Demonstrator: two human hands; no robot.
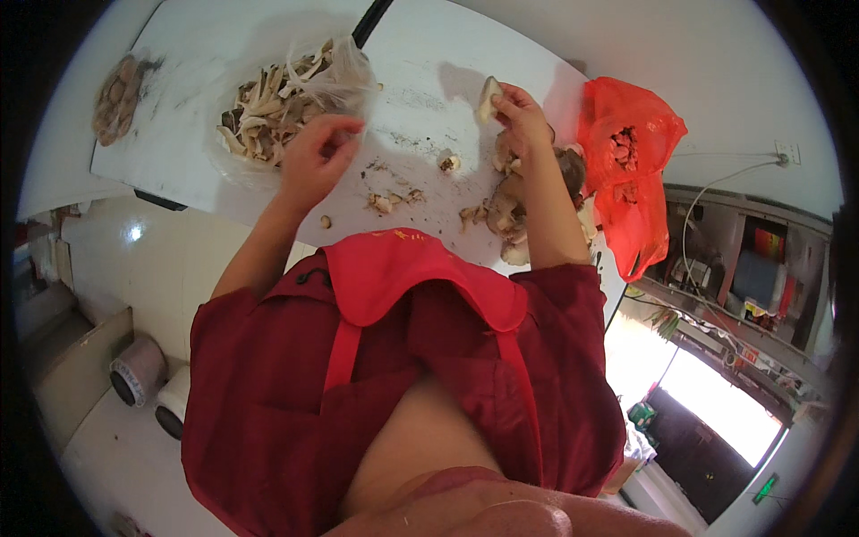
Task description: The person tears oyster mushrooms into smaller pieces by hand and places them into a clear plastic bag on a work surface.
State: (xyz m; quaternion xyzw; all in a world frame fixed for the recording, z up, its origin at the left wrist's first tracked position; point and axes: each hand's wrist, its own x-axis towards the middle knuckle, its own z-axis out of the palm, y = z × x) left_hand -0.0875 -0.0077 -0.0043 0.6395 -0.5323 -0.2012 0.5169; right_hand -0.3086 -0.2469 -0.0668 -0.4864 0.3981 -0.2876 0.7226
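Observation:
My right hand [523, 117] holds a pale piece of mushroom [490, 99] between thumb and fingers, above the white table [409, 87]. Under and beside my right forearm lies a heap of whole mushrooms [508, 208], partly hidden by the arm. My left hand [321, 158] has its fingers curled with a gap to the thumb, and nothing shows in it. It is at the near right edge of a clear plastic bag [349, 74] filled with torn mushroom strips [268, 107]. Between the hands lie a small mushroom stub [449, 162] and a little pile of trimmings [384, 201].
A red plastic bag [627, 181] with reddish contents lies at the table's right end. At the far left rests a bag of brownish round items [117, 101]. One small scrap [326, 221] sits near the front edge. Shelves [758, 268] stand beyond the right end.

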